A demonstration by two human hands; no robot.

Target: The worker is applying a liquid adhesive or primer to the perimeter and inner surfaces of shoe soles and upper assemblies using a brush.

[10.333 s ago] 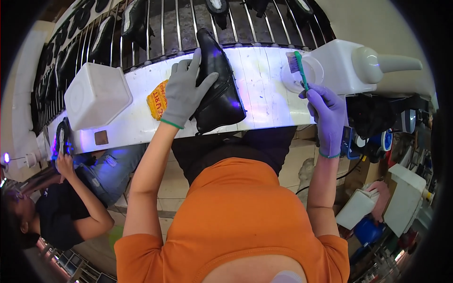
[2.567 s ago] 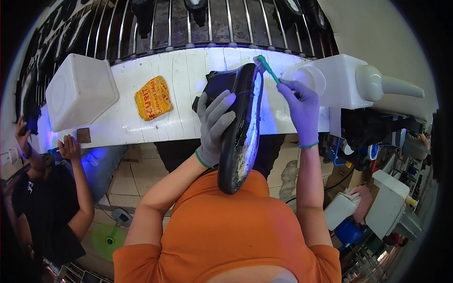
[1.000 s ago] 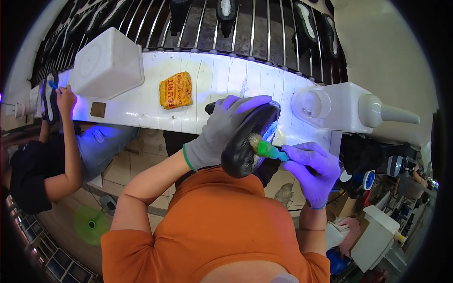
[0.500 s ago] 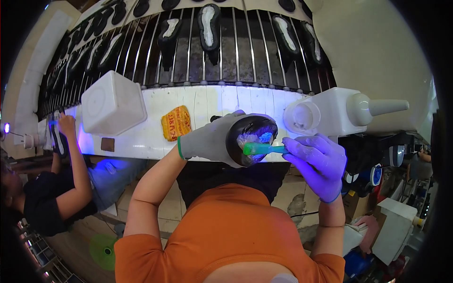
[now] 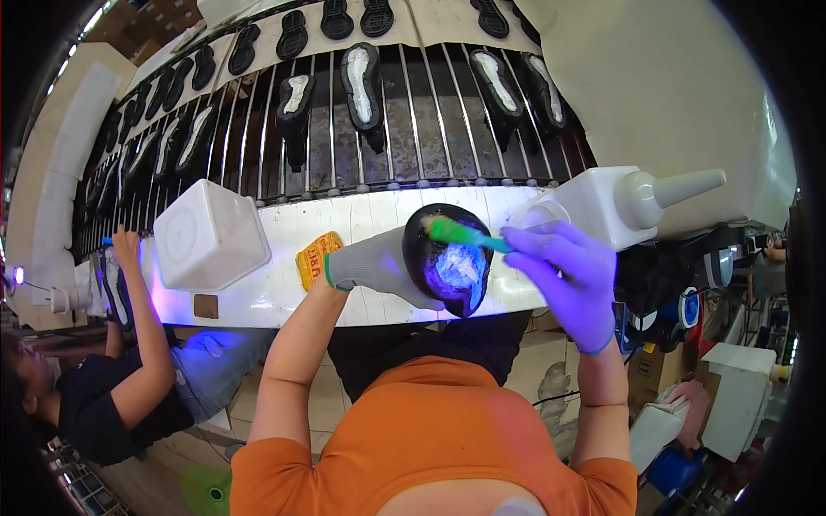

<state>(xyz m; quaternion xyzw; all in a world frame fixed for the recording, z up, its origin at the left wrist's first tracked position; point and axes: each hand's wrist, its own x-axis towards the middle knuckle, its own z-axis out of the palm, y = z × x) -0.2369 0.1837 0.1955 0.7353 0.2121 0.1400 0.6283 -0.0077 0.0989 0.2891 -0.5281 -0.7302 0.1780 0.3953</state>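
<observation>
My left hand [image 5: 374, 265], in a grey knit glove with a green cuff, is closed around a black shoe [image 5: 454, 265] from its left side. The rounded end of the shoe faces up, and its bottom carries a wet-looking patch lit blue-white. A brush with a green handle [image 5: 469, 235] is pinched in the fingers of my gloved right hand [image 5: 568, 267], which looks violet under the light. The brush tip lies over the far left part of the shoe's bottom; whether it touches is hard to see.
On the white table [image 5: 370, 301] are a white square tub [image 5: 211, 241], a yellow packet [image 5: 317, 260], a brown square piece [image 5: 206, 306] and a white spouted bottle [image 5: 615, 202]. Beyond, metal bars [image 5: 413, 116] carry several black shoes. At left a co-worker [image 5: 129, 378] handles another shoe.
The brush has moved from the middle of the shoe's bottom to its far left part. My left hand has turned the shoe. The whole view has shifted, showing more of the soles beyond the bars.
</observation>
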